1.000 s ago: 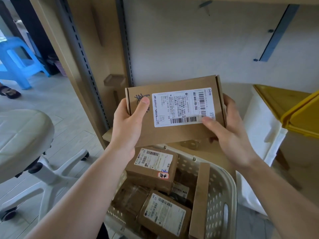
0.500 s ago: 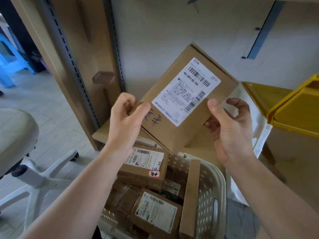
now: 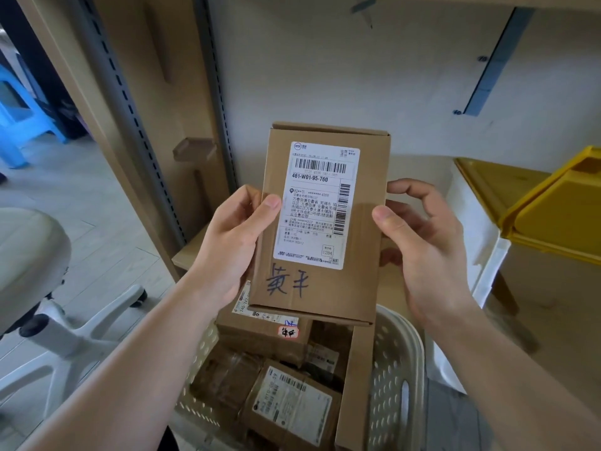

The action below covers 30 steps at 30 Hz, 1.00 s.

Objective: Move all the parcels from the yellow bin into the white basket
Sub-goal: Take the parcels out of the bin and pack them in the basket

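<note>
1. We found the parcel [image 3: 320,222] held upright above the white basket [image 3: 395,362], label facing us, apparently for reading.
2. The left hand [image 3: 227,252] gripped its left edge, thumb on the face; the right hand [image 3: 419,242] pinched its right edge.
3. The basket already held several parcels.
4. The yellow bin [image 3: 549,206] stood to the basket's right, contents hidden.

Camera: single head-worn wide-angle view
Facing: forward and down, toward the shelf wall
Nearness: close to both hands, held parcel [image 3: 320,222] mid-frame, white basket [image 3: 395,369] below
</note>
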Motion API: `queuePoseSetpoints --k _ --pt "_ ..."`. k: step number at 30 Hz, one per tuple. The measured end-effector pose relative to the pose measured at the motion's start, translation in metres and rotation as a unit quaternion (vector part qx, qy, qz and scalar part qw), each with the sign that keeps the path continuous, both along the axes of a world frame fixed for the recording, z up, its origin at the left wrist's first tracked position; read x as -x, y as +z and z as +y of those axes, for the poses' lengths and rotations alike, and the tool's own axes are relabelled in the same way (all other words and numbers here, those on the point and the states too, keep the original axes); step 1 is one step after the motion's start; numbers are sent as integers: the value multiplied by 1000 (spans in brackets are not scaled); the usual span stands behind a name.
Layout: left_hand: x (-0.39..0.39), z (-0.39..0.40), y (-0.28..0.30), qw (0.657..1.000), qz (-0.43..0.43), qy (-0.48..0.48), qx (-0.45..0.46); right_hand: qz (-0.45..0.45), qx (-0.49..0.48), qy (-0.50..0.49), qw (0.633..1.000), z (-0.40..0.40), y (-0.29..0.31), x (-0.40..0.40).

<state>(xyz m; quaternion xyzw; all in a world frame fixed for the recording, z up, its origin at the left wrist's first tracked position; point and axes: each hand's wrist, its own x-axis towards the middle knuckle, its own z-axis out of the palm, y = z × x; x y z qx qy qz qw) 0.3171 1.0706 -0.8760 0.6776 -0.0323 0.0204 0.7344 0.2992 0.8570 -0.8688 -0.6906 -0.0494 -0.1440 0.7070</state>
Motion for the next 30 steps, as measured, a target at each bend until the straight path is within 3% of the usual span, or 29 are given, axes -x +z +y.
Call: queuePoseSetpoints --k 12,15,18,21,24,27,30 --pt "2 10 -2 999 -21 -16 -19 48 -12 26 998 -4 2 2" --pt "3 17 -5 999 -7 -25 -23 113 55 80 989 -2 -8 0" --pt "3 37 -9 987 -39 -38 -150 178 150 147 961 5 -25 1" --pt "4 68 -23 940 -104 -69 -316 214 183 147 948 10 -39 0" --pt "7 92 -44 894 -88 -150 -413 199 270 130 933 10 -49 -3" --pt "15 91 -58 819 -67 -235 -519 180 398 184 881 14 -58 1" --pt "16 77 -79 749 -102 -273 -595 200 419 219 858 20 -66 5"
